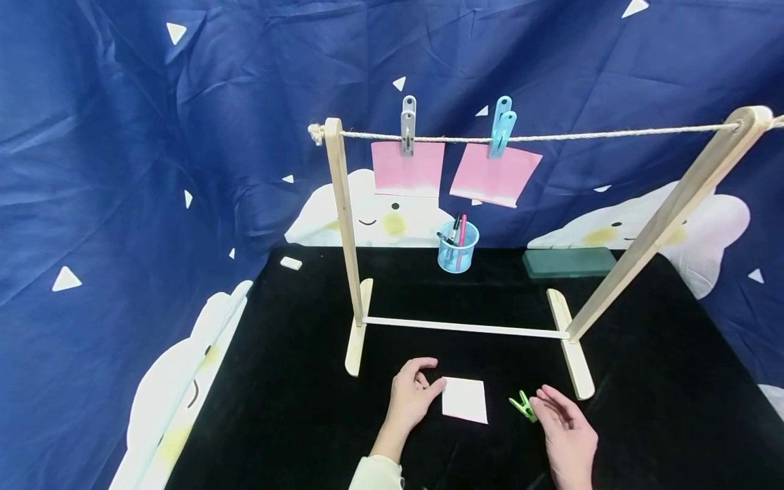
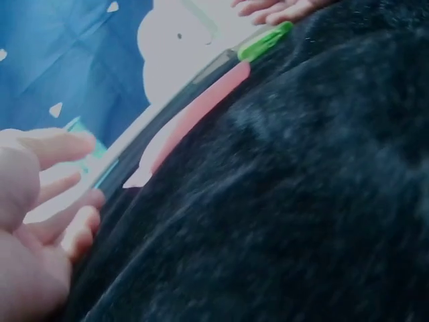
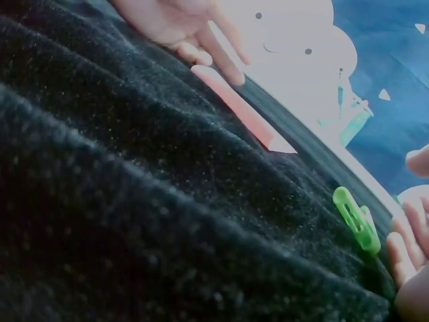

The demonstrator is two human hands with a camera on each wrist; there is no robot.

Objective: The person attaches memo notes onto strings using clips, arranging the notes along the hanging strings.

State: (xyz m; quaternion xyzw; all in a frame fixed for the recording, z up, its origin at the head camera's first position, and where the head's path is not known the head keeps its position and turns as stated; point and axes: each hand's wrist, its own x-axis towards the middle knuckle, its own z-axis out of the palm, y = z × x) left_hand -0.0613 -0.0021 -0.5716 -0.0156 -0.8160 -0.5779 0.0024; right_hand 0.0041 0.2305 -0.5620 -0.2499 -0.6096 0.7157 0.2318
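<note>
A small square sheet of paper lies on the black cloth, pale from above and pink along its side in both wrist views. My left hand is at its left edge, thumb tip by the upper left corner, fingers loosely bent and holding nothing. To the right of the paper lies a green clothespin, seen also beyond the sheet in the left wrist view. Beside that clothespin is my right hand, fingers relaxed and not wrapped around it.
A wooden stand carries a rope across it. A grey clothespin and a blue clothespin hold pink sheets there. Behind are a pen cup, a green box and a small white block.
</note>
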